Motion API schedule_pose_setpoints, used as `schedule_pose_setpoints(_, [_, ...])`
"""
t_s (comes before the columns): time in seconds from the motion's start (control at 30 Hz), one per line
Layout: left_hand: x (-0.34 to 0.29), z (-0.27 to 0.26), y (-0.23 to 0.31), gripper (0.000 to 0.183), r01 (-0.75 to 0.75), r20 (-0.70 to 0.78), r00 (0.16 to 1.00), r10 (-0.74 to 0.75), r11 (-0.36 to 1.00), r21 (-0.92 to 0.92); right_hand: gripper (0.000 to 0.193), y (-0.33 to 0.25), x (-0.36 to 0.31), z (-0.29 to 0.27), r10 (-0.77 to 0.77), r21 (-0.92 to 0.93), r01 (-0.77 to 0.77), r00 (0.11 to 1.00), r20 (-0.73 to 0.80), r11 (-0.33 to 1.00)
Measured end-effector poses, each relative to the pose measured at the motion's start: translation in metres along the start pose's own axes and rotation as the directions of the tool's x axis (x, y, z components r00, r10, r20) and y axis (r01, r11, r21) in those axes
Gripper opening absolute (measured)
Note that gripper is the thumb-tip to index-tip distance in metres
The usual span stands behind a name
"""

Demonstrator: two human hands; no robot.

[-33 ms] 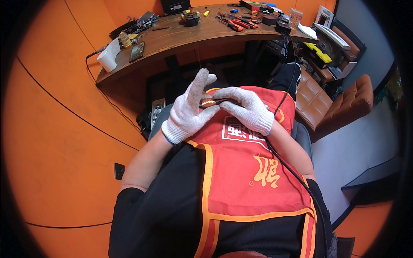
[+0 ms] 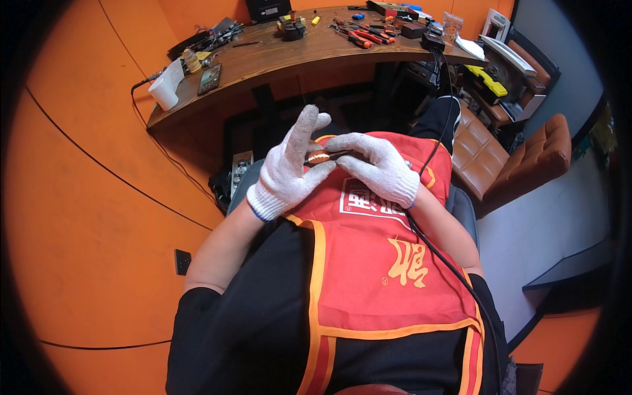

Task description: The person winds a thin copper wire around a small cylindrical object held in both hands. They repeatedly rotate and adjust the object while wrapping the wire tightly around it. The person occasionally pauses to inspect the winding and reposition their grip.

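Observation:
Both my hands wear white knitted gloves and meet above my lap, in front of a red apron (image 2: 368,289) with orange edging. Between them sits a small round orange-brown piece (image 2: 318,157) with a bright whitish jagged band; its exact kind is too small to make out. My left hand (image 2: 286,168) grips this piece from the left, thumb beneath it and one finger pointing up and away. From the right, my right hand (image 2: 378,164) pinches a thin dark part (image 2: 339,155) against the piece. The fingertips partly hide both.
A brown wooden desk (image 2: 263,62) curves ahead, bearing red-handled pliers (image 2: 362,41), a black tape roll (image 2: 293,29), a phone (image 2: 210,79) and a white paper roll (image 2: 164,92). A black cable (image 2: 438,253) runs over my right arm. A brown chair (image 2: 520,161) stands at right.

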State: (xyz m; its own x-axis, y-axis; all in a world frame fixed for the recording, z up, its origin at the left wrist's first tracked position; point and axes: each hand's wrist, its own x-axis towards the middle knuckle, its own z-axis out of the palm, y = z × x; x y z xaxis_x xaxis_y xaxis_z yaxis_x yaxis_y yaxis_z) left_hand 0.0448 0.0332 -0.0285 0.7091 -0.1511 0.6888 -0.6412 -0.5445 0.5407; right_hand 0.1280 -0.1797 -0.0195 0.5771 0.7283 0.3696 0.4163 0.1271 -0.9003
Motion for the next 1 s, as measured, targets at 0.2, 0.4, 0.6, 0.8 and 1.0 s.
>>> schedule_pose_setpoints(0.2, [0.0002,-0.0008,0.0012,0.106,-0.021,0.029,0.999,0.019,0.996,0.091,0.031,-0.0031,-0.0032,-0.0051,0.261,0.124,-0.265,0.964,0.047,0.956])
schedule_pose_setpoints(0.4, [0.0004,0.0,0.003,0.104,0.101,0.016,0.995,-0.1,0.994,-0.029,0.027,-0.0021,-0.0004,0.0002,0.049,-0.094,-0.051,0.999,-0.025,0.994])
schedule_pose_setpoints(0.6, [0.0015,0.0011,0.0046,0.103,0.055,0.015,0.998,-0.055,0.998,0.005,0.025,-0.0059,-0.002,-0.0033,0.281,-0.037,-0.281,0.96,-0.012,0.959])
schedule_pose_setpoints(0.8, [0.0012,0.0008,0.0067,0.104,0.165,-0.002,0.986,-0.165,0.986,-0.039,0.029,-0.0023,-0.0016,-0.003,0.093,-0.074,-0.095,0.995,-0.024,0.993])
schedule_pose_setpoints(1.0, [0.0015,0.0044,0.0077,0.105,0.174,0.025,0.985,-0.173,0.983,-0.054,0.029,-0.0004,-0.002,-0.005,0.052,-0.15,-0.053,0.999,-0.009,0.987])
